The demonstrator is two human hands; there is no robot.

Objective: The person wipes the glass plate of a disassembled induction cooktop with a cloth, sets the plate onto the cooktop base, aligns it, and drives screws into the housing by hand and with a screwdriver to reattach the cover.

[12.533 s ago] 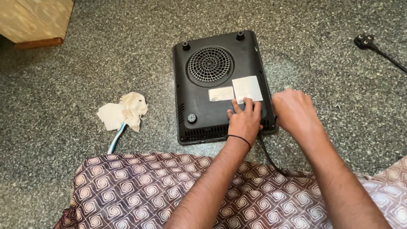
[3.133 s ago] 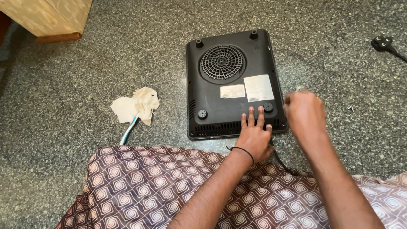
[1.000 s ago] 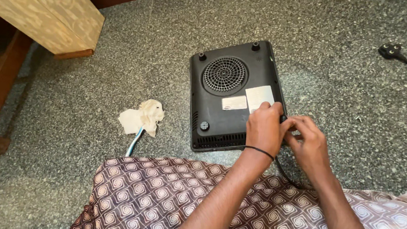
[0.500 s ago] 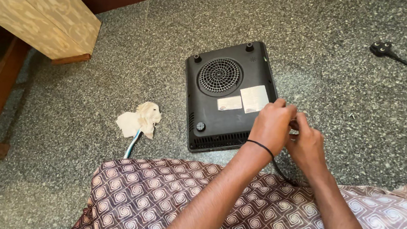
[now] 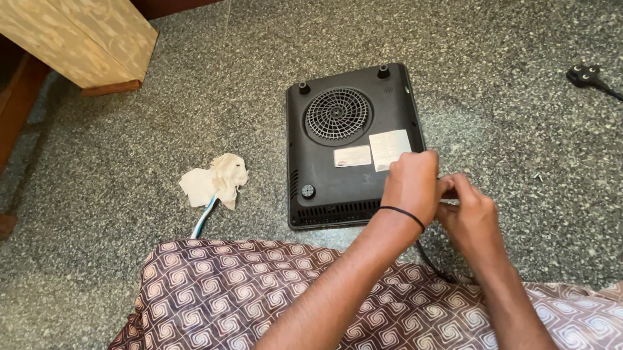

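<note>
Both hands work at the near right corner of an upturned black induction cooktop [image 5: 342, 163] lying on the speckled grey floor [image 5: 136, 205]. Her or his left hand [image 5: 410, 185], a thin black band at the wrist, rests over that corner with the fingers curled down against the housing; whether they pinch anything I cannot tell, since the knuckles hide the fingertips. Just beside it, touching it, the right hand [image 5: 469, 215] is closed around a slim light-coloured tool or rod whose tip shows between the two hands — too little of it is visible to say what it is. A black cord [image 5: 431, 262] runs from under the hands toward the person's lap.

On the cooktop's underside a round fan grille [image 5: 338, 115] sits in the middle, with two pale labels [image 5: 374, 149] just below it and small feet at the far corners. The slotted vent edge faces the person.

To the left, apart from the cooktop, lies a crumpled cream cloth [image 5: 215, 180] with a blue-and-white handle [image 5: 202, 222] sticking out from beneath it. A patterned brown garment [image 5: 240, 304] covers the lap. Far right, well away, a black plug [image 5: 585, 73] and its cable lie on the floor. At upper left stands wooden furniture [image 5: 62, 18] with a patterned pale panel.
</note>
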